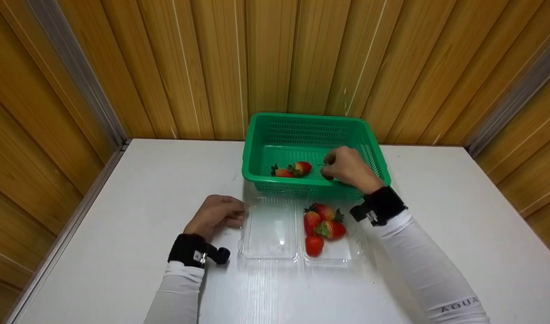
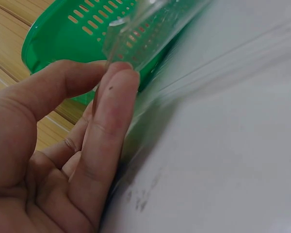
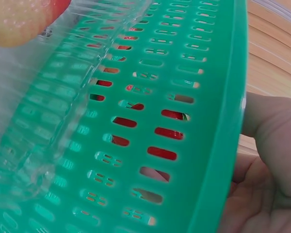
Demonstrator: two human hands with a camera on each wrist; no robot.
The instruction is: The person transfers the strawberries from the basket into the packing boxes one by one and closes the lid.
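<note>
My left hand (image 1: 217, 213) pinches the left edge of a clear plastic clamshell box (image 1: 270, 234), its thumb and fingertips meeting on the thin rim in the left wrist view. The box lies unfolded on the table, and several red strawberries (image 1: 314, 246) sit in its right half. Inside a green slotted basket (image 1: 308, 116), my right hand (image 1: 347, 168) pinches a strawberry (image 1: 327, 177), mostly covered by the fingers. Two more strawberries (image 1: 302, 168) lie left of that hand on the basket floor. In the right wrist view the basket wall hides the fingertips, with red showing through its slots.
The basket stands behind the box, close to it, near the back of the white table (image 1: 122, 225). Wood-patterned panels (image 1: 270, 54) rise behind and at both sides. Dark wrist cameras (image 1: 221, 255) stick out from both wrists.
</note>
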